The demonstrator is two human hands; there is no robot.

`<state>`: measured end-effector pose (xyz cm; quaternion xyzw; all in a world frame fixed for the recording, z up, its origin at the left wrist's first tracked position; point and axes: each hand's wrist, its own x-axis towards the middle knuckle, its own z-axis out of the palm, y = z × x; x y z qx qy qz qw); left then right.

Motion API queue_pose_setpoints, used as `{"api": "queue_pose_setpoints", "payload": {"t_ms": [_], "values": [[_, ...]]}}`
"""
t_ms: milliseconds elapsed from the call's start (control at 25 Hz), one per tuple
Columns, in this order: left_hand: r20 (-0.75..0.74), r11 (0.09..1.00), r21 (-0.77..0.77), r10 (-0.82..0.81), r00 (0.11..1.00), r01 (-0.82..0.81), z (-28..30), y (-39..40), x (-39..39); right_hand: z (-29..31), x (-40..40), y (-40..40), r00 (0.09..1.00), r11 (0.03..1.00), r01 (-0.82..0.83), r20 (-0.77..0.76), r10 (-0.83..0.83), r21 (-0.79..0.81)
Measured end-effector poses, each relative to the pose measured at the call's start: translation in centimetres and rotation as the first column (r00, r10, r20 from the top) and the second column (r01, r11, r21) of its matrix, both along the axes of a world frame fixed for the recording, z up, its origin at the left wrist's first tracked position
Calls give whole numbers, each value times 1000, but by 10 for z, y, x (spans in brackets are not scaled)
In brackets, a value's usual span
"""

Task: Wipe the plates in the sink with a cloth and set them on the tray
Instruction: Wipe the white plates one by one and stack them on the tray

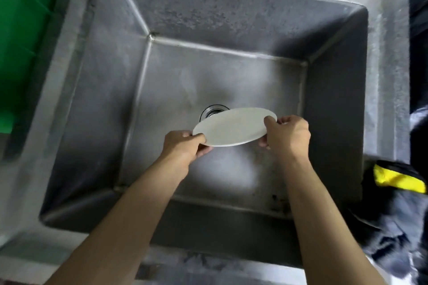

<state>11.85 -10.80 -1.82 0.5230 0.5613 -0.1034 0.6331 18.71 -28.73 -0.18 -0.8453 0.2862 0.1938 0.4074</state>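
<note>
Far left of the grip, a green tray [20, 37] is sitting beyond the sink [97, 90] rim; no plates are showing on the part in view. Left hand [185, 146] is pinching the white plate [234, 126] at its left edge, right hand [287, 134] pinching the right edge, plate hanging tilted over the drain [212, 111]. Right of the grip, a yellow cloth [398, 179] is lying on the counter, in neither hand. Judgement: wiping apparently not underway; placement on tray remaining.
</note>
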Motion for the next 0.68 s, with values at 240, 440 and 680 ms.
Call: {"api": "queue_pose_setpoints", "payload": {"t_ms": [240, 440, 680], "values": [[-2, 998, -51, 28, 1000, -28, 14, 10, -22, 21, -21, 6, 998, 999, -44, -41, 44, 10], [114, 958, -284, 78, 990, -43, 51, 10, -36, 38, -61, 6, 998, 977, 1, 62, -15, 211], [189, 858, -512, 158, 969, -40, 104, 7, -54, 71, -101, -2, 983, 902, 109, 89, -160, 417]]}}
